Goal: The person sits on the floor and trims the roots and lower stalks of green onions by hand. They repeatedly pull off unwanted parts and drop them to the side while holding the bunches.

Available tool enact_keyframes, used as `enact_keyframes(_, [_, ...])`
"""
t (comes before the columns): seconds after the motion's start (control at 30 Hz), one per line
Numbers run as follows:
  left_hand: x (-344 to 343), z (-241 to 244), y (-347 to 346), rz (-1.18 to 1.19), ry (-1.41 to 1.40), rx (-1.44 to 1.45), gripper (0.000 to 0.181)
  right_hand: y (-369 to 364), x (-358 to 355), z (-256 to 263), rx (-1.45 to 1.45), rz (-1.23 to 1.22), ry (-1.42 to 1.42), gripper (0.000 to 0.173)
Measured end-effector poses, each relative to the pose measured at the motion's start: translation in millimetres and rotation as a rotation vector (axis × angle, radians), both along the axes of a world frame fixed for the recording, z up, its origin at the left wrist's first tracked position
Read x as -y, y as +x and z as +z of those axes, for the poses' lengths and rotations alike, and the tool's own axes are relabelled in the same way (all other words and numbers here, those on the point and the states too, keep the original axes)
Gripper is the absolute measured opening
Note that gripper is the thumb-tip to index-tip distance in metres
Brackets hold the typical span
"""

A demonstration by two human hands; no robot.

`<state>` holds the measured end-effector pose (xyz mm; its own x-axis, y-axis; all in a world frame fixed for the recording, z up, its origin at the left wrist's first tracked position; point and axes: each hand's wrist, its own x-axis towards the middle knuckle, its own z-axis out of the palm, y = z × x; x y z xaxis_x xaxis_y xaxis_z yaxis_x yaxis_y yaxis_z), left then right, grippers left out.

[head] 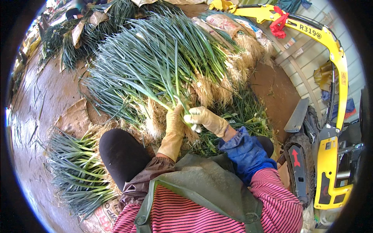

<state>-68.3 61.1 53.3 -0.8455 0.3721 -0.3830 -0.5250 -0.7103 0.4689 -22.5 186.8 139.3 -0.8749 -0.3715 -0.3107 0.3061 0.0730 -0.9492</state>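
My left hand [174, 119], in a tan work glove, is closed around the lower stems of a few green onions [175, 75]. Their long leaves fan away from me, and pale roots hang below the fist. My right hand [207, 120], gloved in cream, sits right beside it with curled fingers pinching a green leaf or stem [184, 105] of these plants. Beyond both hands lies a large heap of green onions [140, 55], leaves to the left and straw-coloured roots [204, 90] to the right. Loose green trimmings [247, 110] lie under and beyond my right hand.
Sorted green onions [78, 171] lie on printed sacking [102, 217] at my left. A yellow mini excavator [326, 163] with a raised boom and rubber track [298, 169] stands at right. Wrapped bundles [227, 26] and another onion pile [72, 40] lie farther off on the wet floor [32, 96].
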Motion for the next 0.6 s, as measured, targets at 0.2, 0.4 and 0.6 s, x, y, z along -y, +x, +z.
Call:
enact_keyframes(0.2, [0.7,-28.2,-13.3,0.060,0.045,0.109,0.016,-43.9,-33.2,12.2,-0.398,-0.155,0.302,0.022])
enact_keyframes(0.4, [4.5,2.6,-6.2,0.027,-0.050,0.047,0.019,-167.6,-109.7,-71.4,-0.225,-0.697,1.001,0.042])
enact_keyframes(0.6, [6.2,9.4,-11.2,0.057,0.152,-0.033,0.020,-190.2,-96.4,-78.4,-0.052,-0.512,1.145,0.047])
